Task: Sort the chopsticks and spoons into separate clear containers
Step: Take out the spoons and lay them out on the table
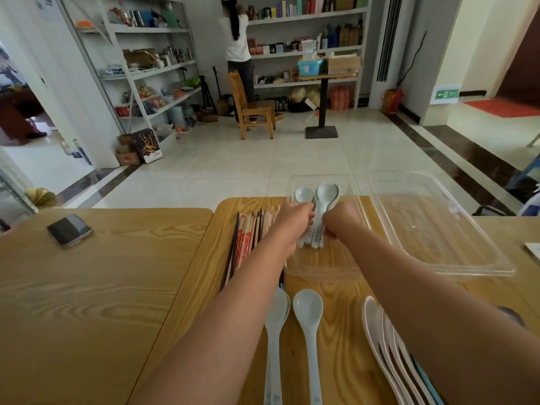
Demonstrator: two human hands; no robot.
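Two clear containers stand on the wooden table. Inside the nearer clear container (321, 273) both my hands grip pale blue spoons (327, 191) by their handles: my left hand (295, 220) on the left spoons, my right hand (340, 219) on the right ones. The second clear container (455, 252) to the right holds nothing. A bundle of chopsticks (248, 238) lies on the table left of my left forearm. Two more pale spoons (308, 311) lie near me, and a stack of white spoons (380, 331) sits at lower right, partly hidden by my right arm.
A dark phone (70, 229) lies on the left table (87, 302). A gap separates the two tables. Beyond are a tiled floor, a wooden chair (251, 109), a small stand table (321, 106), shelving, and a person at the shelves.
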